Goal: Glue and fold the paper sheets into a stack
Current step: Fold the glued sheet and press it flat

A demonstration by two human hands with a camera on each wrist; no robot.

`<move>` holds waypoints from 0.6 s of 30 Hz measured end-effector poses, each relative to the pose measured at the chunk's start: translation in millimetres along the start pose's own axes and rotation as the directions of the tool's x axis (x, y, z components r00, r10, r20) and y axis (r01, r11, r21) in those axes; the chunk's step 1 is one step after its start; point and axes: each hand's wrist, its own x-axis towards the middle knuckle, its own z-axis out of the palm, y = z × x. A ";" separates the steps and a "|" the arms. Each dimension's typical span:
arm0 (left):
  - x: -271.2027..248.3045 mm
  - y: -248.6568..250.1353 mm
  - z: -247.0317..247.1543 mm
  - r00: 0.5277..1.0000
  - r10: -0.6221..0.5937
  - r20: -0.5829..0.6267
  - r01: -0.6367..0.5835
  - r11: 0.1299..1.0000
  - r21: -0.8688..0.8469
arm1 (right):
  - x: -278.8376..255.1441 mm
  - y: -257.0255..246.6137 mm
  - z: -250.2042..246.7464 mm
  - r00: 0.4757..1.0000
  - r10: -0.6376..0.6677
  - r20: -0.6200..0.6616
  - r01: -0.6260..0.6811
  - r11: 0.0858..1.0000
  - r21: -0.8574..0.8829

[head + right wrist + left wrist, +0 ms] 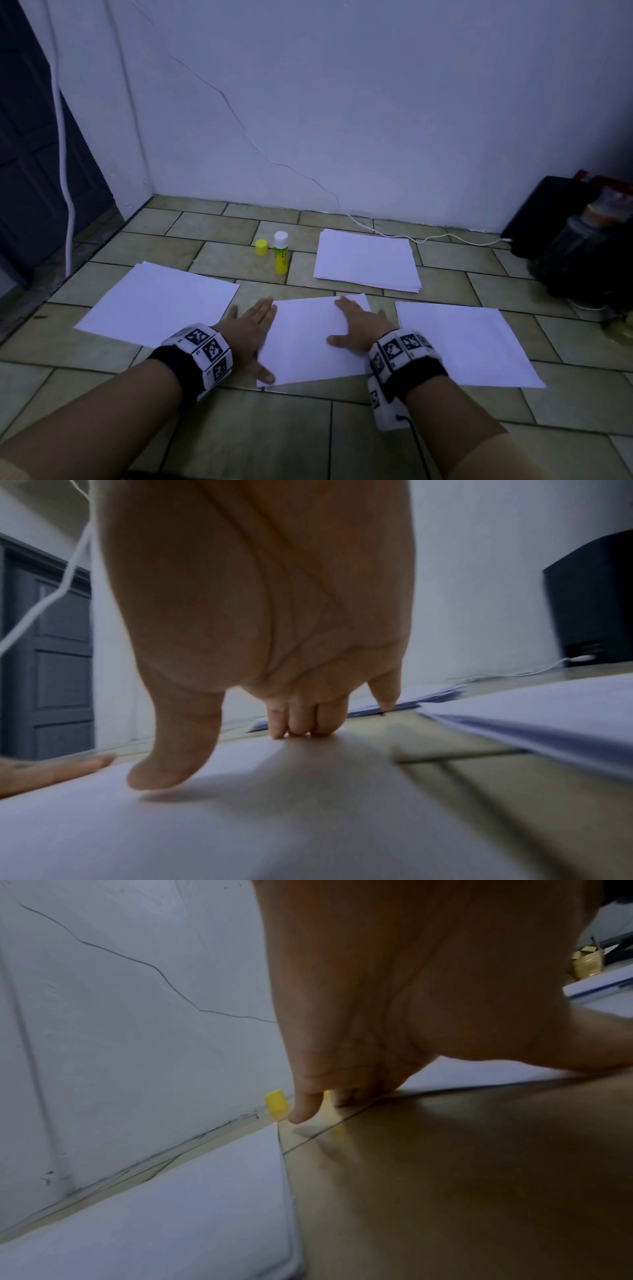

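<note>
tiled floor (239, 428), olive-beige, dark grout lines. cracked white wall (376, 102) behind; dark panelled door (34, 154) far left; white cable (428, 238) along wall base to black box (548, 212) at right. glue stick (281, 253) upright, cap (261, 247) off just beside it; label print too small to read. middle paper sheet (305, 339) between left sheet (157, 301) and right sheet (466, 342); paper stack (366, 260) beyond. left hand (250, 329) flat at sheet's left edge, grip wide, holding nothing. right hand (359, 325) pressed flat on middle sheet, fingers straight. wristbands carry square black-white markers.
</note>
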 end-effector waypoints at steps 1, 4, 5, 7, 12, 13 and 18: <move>0.1 -0.3 0.1 1.000 -0.003 0.000 0.003 1.000 0.007 | -0.8 7.4 -2.6 1.000 0.031 -0.005 -0.031 1.000 0.000; -2.7 -1.6 -1.5 1.000 0.004 0.001 -0.004 0.999 0.042 | -0.9 14.3 -6.7 0.997 0.079 -0.004 -0.079 0.997 -0.009; -4.7 -1.9 -2.9 1.000 0.007 0.004 -0.007 0.998 0.056 | -0.9 13.3 -7.3 0.996 0.086 -0.017 -0.086 0.996 0.003; -8.3 -2.6 -8.8 1.000 0.004 0.003 -0.005 0.999 0.052 | -0.6 9.1 -8.2 0.992 0.099 -0.073 -0.096 0.994 0.048; -12.6 4.8 -33.1 0.985 0.000 -0.170 0.020 0.994 0.112 | -2.8 -6.9 -4.1 0.974 0.117 -0.194 -0.132 0.989 -0.064; -11.3 7.8 -34.5 0.978 0.034 -0.206 -0.009 0.993 0.122 | -2.5 -11.0 -2.8 0.976 0.113 -0.188 -0.126 0.990 -0.058; 0.9 22.7 -29.1 0.951 0.146 -0.273 -0.134 0.989 0.062 | 4.0 -35.3 3.7 0.963 0.198 -0.182 -0.187 0.980 0.073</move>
